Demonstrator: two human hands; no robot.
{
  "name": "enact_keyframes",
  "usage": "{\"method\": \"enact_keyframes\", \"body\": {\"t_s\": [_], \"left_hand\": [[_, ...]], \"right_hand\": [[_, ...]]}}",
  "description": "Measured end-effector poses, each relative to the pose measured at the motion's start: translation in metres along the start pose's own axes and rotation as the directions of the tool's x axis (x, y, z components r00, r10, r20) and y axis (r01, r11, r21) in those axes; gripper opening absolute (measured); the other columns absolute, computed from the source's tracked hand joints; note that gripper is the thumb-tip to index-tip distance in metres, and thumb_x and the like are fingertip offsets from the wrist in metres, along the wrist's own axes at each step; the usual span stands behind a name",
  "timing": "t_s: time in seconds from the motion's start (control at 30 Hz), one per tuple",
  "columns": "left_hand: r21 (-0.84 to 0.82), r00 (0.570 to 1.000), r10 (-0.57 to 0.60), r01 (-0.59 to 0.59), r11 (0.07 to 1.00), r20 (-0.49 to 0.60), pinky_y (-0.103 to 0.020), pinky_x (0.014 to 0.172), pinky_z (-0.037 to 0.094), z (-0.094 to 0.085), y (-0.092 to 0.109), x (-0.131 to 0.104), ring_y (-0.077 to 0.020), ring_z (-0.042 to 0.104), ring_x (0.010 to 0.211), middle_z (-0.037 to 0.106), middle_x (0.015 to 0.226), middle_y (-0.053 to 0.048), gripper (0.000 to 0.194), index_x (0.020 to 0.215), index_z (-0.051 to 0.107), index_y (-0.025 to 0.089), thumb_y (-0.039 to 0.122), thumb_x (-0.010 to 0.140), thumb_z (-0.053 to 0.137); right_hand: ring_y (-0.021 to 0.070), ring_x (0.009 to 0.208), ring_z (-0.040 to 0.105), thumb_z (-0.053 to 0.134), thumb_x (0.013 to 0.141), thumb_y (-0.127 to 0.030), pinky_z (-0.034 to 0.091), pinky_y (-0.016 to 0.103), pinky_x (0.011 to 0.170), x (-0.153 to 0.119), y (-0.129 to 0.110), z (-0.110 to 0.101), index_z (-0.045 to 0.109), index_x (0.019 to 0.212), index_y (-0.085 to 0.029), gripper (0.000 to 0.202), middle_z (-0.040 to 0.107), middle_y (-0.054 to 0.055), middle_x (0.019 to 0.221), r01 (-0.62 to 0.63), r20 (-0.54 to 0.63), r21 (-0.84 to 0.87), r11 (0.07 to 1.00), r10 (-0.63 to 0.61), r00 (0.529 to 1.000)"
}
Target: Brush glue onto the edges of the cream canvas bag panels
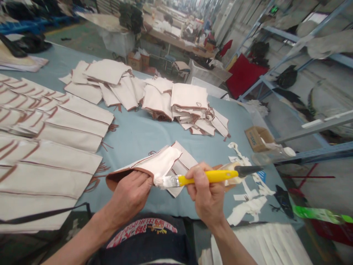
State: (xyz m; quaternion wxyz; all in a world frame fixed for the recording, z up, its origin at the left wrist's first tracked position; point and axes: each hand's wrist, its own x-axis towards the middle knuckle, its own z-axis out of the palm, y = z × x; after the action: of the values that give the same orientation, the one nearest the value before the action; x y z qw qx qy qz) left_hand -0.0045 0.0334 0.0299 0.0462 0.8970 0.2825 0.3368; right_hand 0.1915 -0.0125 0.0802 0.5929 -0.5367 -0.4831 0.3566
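My left hand [132, 193] is closed on the brown-edged opening of a cream fabric pouch [157, 162], its fingers partly inside. In my right hand [205, 195] is a paintbrush [220, 176] with a yellow handle and black end, held sideways. The white-coated bristles touch the pouch's edge beside my left fingertips. Another cream piece [184, 158] with brown trim lies beneath the pouch on the blue-green tabletop [132, 132].
Overlapping rows of cream pieces [68, 143] cover the left side. Stacked cream pouches [189, 95] lie toward the back. White scraps [248, 209], a small cardboard box [257, 138] and a clear jar [271, 155] are at right. Blue metal shelving [292, 35] stands beyond.
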Motion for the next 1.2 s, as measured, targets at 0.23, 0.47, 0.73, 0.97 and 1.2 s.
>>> {"method": "enact_keyframes", "body": {"t_s": [0.23, 0.47, 0.73, 0.97, 1.2], "left_hand": [[-0.017, 1.000, 0.014, -0.014, 1.000, -0.027, -0.035, 0.080, 0.056, 0.001, 0.000, 0.001, -0.0232, 0.067, 0.084, 0.075, 0.090, -0.011, 0.029, 0.093, 0.066, 0.016, 0.000, 0.097, 0.042], [-0.028, 0.999, 0.011, -0.012, 1.000, -0.031, -0.034, 0.078, 0.055, 0.001, 0.003, 0.000, -0.0232, 0.066, 0.081, 0.071, 0.081, -0.010, 0.030, 0.090, 0.065, 0.015, 0.000, 0.097, 0.041], [-0.025, 0.999, 0.023, -0.024, 0.999, -0.029, -0.037, 0.083, 0.058, 0.007, -0.001, -0.007, -0.0250, 0.069, 0.090, 0.076, 0.095, -0.013, 0.031, 0.106, 0.068, 0.012, 0.000, 0.095, 0.042], [-0.033, 0.999, 0.021, -0.023, 0.999, -0.043, -0.038, 0.088, 0.059, 0.010, 0.000, -0.011, -0.0252, 0.071, 0.096, 0.076, 0.101, -0.014, 0.029, 0.108, 0.066, 0.013, 0.000, 0.097, 0.043], [-0.041, 0.998, -0.017, 0.015, 0.999, -0.055, -0.036, 0.086, 0.060, 0.008, 0.002, -0.014, -0.0243, 0.071, 0.091, 0.075, 0.093, -0.013, 0.028, 0.100, 0.067, 0.014, 0.001, 0.097, 0.042]], "right_hand": [[0.0069, 0.032, 0.034, 0.054, 0.103, -0.050, 0.022, 0.017, 0.033, 0.003, -0.002, 0.004, 0.062, 0.078, -0.019, 0.040, 0.039, -0.010, 0.044, -0.049, 0.076, 0.039, 0.998, 0.046, 0.996], [0.0072, 0.033, 0.031, 0.056, 0.101, -0.054, 0.019, 0.019, 0.032, 0.011, 0.001, -0.003, 0.059, 0.075, -0.021, 0.043, 0.035, -0.010, 0.043, -0.050, -0.018, 0.012, 0.999, 0.050, 0.999], [0.0077, 0.035, 0.033, 0.053, 0.104, -0.050, 0.022, 0.020, 0.035, 0.001, 0.000, -0.003, 0.062, 0.078, -0.020, 0.040, 0.037, -0.010, 0.045, -0.057, -0.004, -0.043, 0.997, 0.057, 0.998], [0.0104, 0.041, 0.040, 0.052, 0.104, -0.048, 0.030, 0.023, 0.040, -0.001, 0.003, 0.006, 0.064, 0.076, -0.022, 0.040, 0.042, -0.007, 0.049, -0.046, 0.055, -0.140, 0.989, 0.054, 0.997], [0.0075, 0.034, 0.034, 0.055, 0.102, -0.054, 0.025, 0.020, 0.035, -0.002, -0.005, 0.011, 0.062, 0.076, -0.021, 0.042, 0.037, -0.010, 0.044, -0.085, -0.002, 0.031, 0.996, 0.085, 0.996]]}}
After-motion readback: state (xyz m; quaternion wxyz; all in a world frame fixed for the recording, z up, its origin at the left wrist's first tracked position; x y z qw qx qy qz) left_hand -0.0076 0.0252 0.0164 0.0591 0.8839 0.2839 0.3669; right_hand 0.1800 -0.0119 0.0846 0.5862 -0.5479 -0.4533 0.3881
